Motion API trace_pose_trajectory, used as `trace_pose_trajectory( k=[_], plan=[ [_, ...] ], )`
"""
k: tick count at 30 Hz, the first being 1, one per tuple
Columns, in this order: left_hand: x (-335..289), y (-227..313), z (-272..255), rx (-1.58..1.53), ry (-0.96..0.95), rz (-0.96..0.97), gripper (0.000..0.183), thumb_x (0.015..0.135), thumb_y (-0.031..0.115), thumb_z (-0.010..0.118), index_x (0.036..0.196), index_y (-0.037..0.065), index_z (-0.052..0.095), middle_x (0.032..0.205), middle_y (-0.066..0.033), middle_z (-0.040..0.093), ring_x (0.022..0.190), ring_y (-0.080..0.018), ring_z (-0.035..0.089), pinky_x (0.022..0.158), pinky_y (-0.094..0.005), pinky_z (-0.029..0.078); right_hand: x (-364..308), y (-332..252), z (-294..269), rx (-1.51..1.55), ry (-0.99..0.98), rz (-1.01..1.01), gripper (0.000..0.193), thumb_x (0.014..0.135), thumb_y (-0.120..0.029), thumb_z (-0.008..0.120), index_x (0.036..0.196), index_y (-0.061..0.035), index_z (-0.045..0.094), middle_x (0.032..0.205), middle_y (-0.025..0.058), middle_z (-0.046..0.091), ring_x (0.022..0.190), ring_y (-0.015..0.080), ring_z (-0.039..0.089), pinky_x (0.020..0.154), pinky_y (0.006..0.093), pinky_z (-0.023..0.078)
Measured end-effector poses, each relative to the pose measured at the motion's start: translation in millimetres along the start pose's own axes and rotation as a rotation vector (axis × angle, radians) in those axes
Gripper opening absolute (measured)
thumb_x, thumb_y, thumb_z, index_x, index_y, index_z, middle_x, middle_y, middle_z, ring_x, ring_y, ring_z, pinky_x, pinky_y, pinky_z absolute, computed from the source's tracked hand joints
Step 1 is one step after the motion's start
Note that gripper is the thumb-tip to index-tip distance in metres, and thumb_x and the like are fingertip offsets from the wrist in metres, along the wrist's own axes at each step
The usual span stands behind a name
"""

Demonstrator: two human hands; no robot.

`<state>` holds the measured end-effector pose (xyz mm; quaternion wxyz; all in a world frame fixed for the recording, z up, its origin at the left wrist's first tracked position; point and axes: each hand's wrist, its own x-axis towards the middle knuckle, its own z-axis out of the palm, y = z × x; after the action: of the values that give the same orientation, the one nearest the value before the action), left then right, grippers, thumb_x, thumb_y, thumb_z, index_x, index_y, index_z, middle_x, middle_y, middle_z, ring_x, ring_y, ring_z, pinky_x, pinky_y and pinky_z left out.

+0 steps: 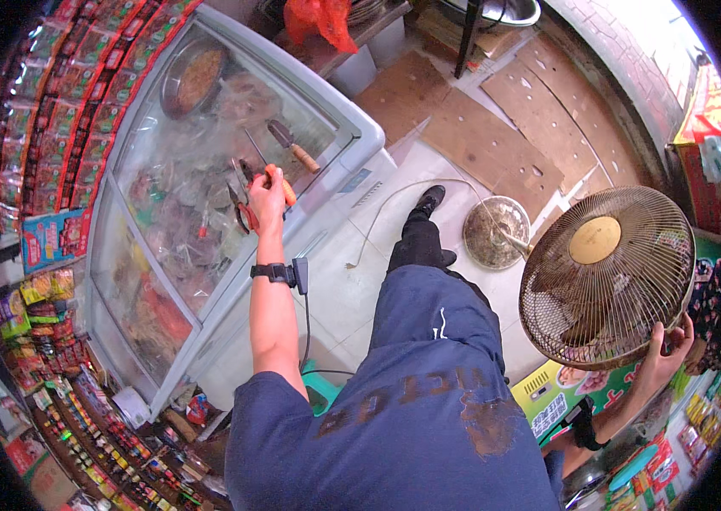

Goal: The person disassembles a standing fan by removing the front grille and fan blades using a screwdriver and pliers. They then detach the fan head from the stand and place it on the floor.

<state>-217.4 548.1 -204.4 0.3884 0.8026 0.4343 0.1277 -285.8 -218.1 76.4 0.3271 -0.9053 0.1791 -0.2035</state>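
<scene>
My left hand (267,201) is closed on the orange handle of a screwdriver (279,177), over the glass top of a chest freezer (362,128). Its thin shaft points up and left. Beside that hand, on the glass, lie pliers with red handles (243,216) and a small trowel with a wooden handle (294,146). On the right, a standing fan (595,241) with a rusty wire guard leans on its round, dirty base (497,232). My right hand (671,342) grips the lower right rim of the fan's guard; its fingertips are partly hidden.
A pale cord (382,209) runs from the fan base across the tiled floor. Flattened cardboard (497,128) covers the floor ahead. A metal pan (194,78) sits at the freezer's far left. Hanging snack packets (80,111) line the left; dark floral fabric (715,311) shows far right.
</scene>
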Motion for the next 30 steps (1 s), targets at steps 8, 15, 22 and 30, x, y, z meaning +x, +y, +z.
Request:
trace_pose_trajectory(
  k=[8,15,22,30],
  plan=[
    [-22,-64,-79,0.303,0.220,0.120,0.031,0.095,0.034,0.077,0.110,0.006,0.076,0.099,-0.0149,0.078,0.095,-0.0329,0.075,0.086,-0.0450,0.058,3,5,3,0.013,-0.008,0.001,0.056,0.099,-0.011,0.075,0.151,-0.0092,0.053,0.114,0.0006,0.060,0.094,0.0098,0.058,0.082,0.0269,0.048],
    [-52,-60,-73,0.691,-0.015,0.081,0.055,0.091,0.036,0.073,0.140,0.013,0.059,0.139,-0.0185,0.057,0.117,-0.0419,0.068,0.093,-0.0563,0.057,6,-5,1,-0.003,-0.029,0.030,0.055,0.100,-0.014,0.076,0.150,-0.0085,0.053,0.118,0.0029,0.055,0.105,0.0143,0.057,0.093,0.0280,0.049],
    [-37,-61,-52,0.646,-0.019,0.046,0.065,0.090,0.027,0.072,0.146,0.004,0.050,0.142,-0.0286,0.050,0.116,-0.0506,0.067,0.099,-0.0585,0.056,16,6,-4,-0.081,-0.048,0.017,0.055,0.098,-0.017,0.077,0.149,-0.0118,0.056,0.113,0.0026,0.053,0.098,0.0138,0.055,0.088,0.0298,0.048],
    [6,-110,-110,0.785,-0.083,0.373,0.032,0.104,0.022,0.058,0.128,0.006,0.073,0.122,-0.0227,0.074,0.106,-0.0393,0.072,0.089,-0.0485,0.057,2,-38,10,-0.037,-0.041,-0.029,0.061,0.090,-0.009,0.076,0.148,-0.0081,0.056,0.115,0.0039,0.060,0.100,0.0147,0.058,0.091,0.0296,0.049]
  ],
)
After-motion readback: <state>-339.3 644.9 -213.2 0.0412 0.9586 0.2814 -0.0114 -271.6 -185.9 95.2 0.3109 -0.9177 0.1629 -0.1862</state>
